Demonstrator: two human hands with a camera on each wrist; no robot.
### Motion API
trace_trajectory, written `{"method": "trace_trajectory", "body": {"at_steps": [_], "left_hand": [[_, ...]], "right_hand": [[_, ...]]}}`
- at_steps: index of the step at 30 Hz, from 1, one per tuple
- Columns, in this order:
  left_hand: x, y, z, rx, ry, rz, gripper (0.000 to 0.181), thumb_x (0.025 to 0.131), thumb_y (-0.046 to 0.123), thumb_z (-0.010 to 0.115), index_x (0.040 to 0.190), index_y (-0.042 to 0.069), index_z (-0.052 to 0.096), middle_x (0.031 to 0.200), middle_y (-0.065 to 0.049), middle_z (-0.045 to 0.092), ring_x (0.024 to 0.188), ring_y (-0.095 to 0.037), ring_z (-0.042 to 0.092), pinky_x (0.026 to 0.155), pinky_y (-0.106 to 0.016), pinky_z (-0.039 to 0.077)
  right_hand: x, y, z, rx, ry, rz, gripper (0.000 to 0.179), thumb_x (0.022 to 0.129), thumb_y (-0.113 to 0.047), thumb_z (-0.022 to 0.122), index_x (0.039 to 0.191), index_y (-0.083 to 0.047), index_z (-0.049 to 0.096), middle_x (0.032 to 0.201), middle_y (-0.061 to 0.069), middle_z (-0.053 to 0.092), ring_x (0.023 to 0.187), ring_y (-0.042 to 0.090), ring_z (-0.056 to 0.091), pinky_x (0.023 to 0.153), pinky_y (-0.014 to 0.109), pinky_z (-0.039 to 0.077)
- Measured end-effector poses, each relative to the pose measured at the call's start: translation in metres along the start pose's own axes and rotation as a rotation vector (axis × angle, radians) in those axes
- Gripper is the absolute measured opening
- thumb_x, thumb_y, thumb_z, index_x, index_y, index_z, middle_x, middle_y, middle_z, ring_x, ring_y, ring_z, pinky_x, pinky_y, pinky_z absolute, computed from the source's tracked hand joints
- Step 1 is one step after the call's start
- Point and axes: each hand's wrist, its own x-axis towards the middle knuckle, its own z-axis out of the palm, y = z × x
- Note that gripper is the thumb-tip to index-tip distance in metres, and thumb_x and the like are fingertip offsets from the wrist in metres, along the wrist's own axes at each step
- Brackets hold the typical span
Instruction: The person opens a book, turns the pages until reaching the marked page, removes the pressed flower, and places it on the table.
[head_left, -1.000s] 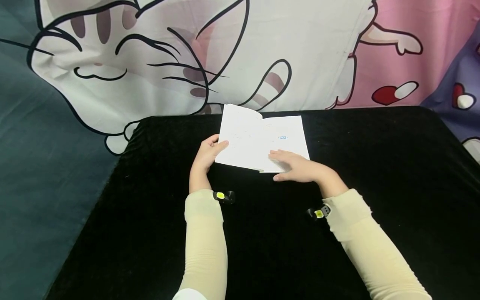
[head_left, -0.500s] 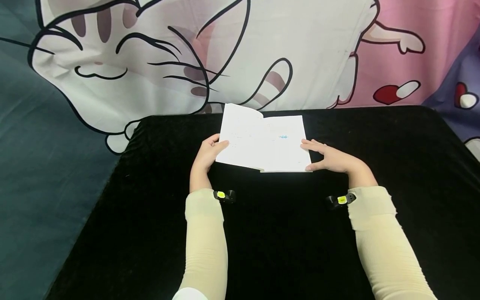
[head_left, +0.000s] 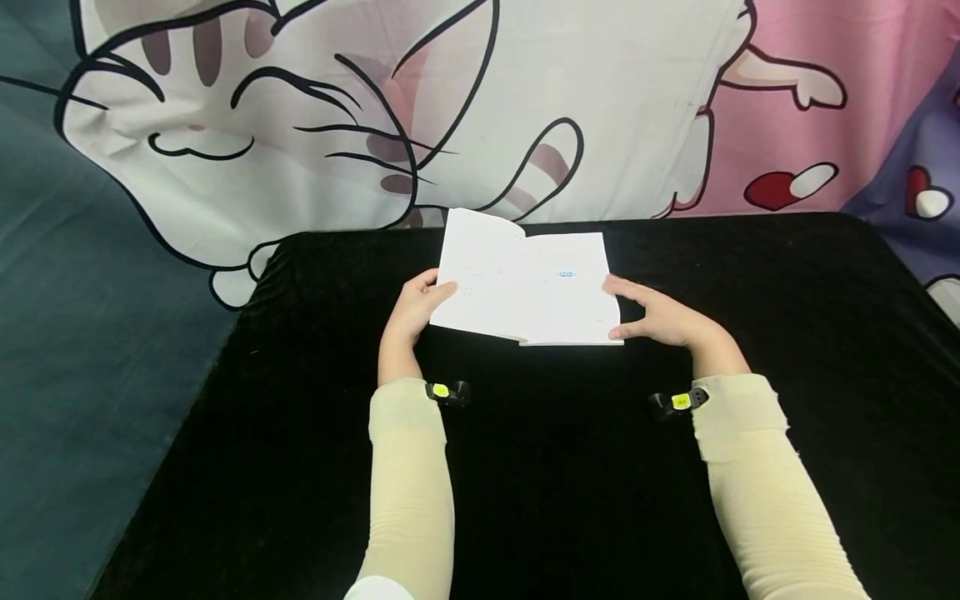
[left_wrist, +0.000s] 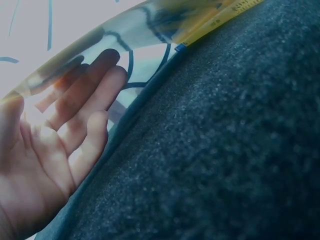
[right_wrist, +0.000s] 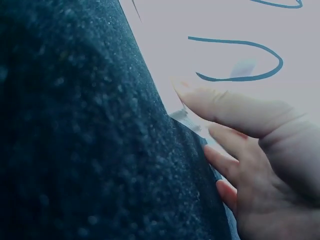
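Observation:
An open book (head_left: 495, 283) with mostly white pages lies near the table's far edge, its left side raised. My left hand (head_left: 412, 307) holds that side, thumb on the page and fingers behind it. From below, the left wrist view shows the glossy cover (left_wrist: 150, 25) with a yellow strip, above the fingers of my left hand (left_wrist: 55, 145). At the book's right edge is my right hand (head_left: 660, 317), thumb and fingers spread apart and touching the edge. The right wrist view has the thumb of my right hand (right_wrist: 265, 150) at the page's near corner, other fingers lower down.
Black cloth (head_left: 555, 483) covers the table. Behind it hangs a curtain (head_left: 615, 108) printed with a cartoon cat. Small black devices with yellow labels sit at both wrists, over pale yellow sleeves (head_left: 412, 475).
My right hand has moved from the lower part of the right page out to the book's right edge, staying there over the last half second. My left hand keeps its hold.

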Motion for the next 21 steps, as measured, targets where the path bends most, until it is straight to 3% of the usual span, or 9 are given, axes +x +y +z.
{"method": "trace_trajectory", "body": {"at_steps": [5, 10, 14, 16, 21], "left_hand": [[0.0, 0.0, 0.0, -0.009, -0.006, 0.002, 0.035, 0.09, 0.02, 0.059, 0.121, 0.005, 0.057, 0.094, -0.009, 0.068, 0.081, -0.018, 0.063, 0.072, -0.032, 0.051], [-0.001, 0.0, 0.0, -0.011, -0.005, 0.002, 0.034, 0.09, 0.02, 0.059, 0.12, 0.004, 0.057, 0.092, -0.008, 0.068, 0.08, -0.017, 0.063, 0.071, -0.031, 0.051], [-0.002, 0.0, 0.0, -0.006, -0.003, -0.001, 0.035, 0.09, 0.02, 0.059, 0.121, 0.005, 0.057, 0.095, -0.008, 0.067, 0.083, -0.018, 0.063, 0.073, -0.032, 0.05], [-0.002, 0.0, 0.0, -0.006, -0.002, 0.001, 0.035, 0.089, 0.02, 0.06, 0.122, 0.006, 0.057, 0.097, -0.009, 0.067, 0.085, -0.019, 0.062, 0.075, -0.033, 0.05], [-0.001, 0.001, 0.0, 0.008, 0.0, 0.006, 0.037, 0.089, 0.021, 0.06, 0.123, 0.006, 0.056, 0.101, -0.01, 0.066, 0.09, -0.019, 0.061, 0.08, -0.034, 0.049]], "right_hand": [[0.0, 0.002, 0.0, -0.001, 0.017, 0.047, 0.105, 0.077, -0.027, 0.077, 0.149, -0.007, 0.003, 0.154, 0.014, -0.003, 0.139, 0.032, -0.001, 0.106, 0.058, 0.007], [0.002, 0.0, 0.0, 0.015, 0.0, 0.022, 0.1, 0.078, -0.026, 0.075, 0.149, -0.009, 0.006, 0.154, 0.015, 0.002, 0.139, 0.033, 0.002, 0.105, 0.059, 0.007], [0.002, -0.015, 0.002, 0.035, 0.009, 0.012, 0.086, 0.085, -0.032, 0.067, 0.149, -0.013, 0.014, 0.154, 0.015, 0.002, 0.139, 0.033, -0.003, 0.104, 0.06, -0.002], [0.003, -0.027, 0.005, 0.058, 0.006, -0.027, 0.081, 0.087, -0.033, 0.064, 0.149, -0.013, 0.017, 0.154, 0.015, 0.004, 0.139, 0.031, -0.002, 0.104, 0.06, -0.006], [0.012, -0.057, 0.027, 0.096, -0.075, -0.157, 0.083, 0.083, -0.033, 0.069, 0.146, -0.009, 0.021, 0.151, 0.012, 0.015, 0.135, 0.027, 0.013, 0.107, 0.053, 0.007]]}}
